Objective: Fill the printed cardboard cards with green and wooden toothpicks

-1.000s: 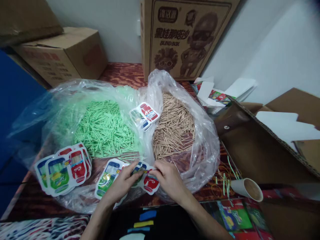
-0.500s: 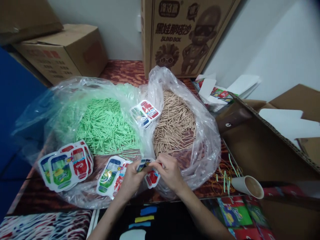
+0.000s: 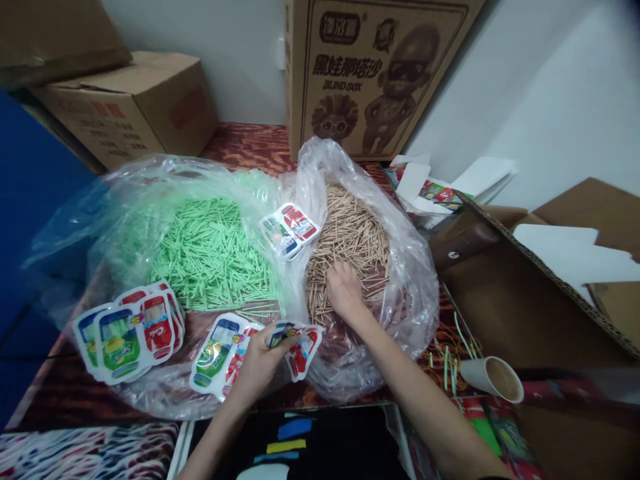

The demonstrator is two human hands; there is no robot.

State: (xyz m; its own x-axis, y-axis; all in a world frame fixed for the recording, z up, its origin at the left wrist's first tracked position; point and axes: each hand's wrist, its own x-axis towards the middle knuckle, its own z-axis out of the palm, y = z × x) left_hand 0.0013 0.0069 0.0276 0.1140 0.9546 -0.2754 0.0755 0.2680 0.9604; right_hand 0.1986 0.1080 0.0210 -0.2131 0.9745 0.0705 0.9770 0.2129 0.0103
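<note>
The left hand (image 3: 260,357) pinched a printed pouch (image 3: 303,355) by its left part, above the near middle of the worktop (image 3: 245,143). The pouch's red panel had its long axis running near to far, the far end leaning right. The right hand (image 3: 345,291) was in the brown sticks (image 3: 353,223), fingertips sunk among them; whether its grip had closed on any, I could not tell. To their left spread green sticks (image 3: 210,260), with clear plastic (image 3: 415,313) around both heaps. More pouches (image 3: 120,340) lay overlapping at near left. The worktop was dark red and streaked. At the far side a printed carton (image 3: 370,73) stood before a pale wall (image 3: 240,53); a paper cup (image 3: 493,379) was at near right.
</note>
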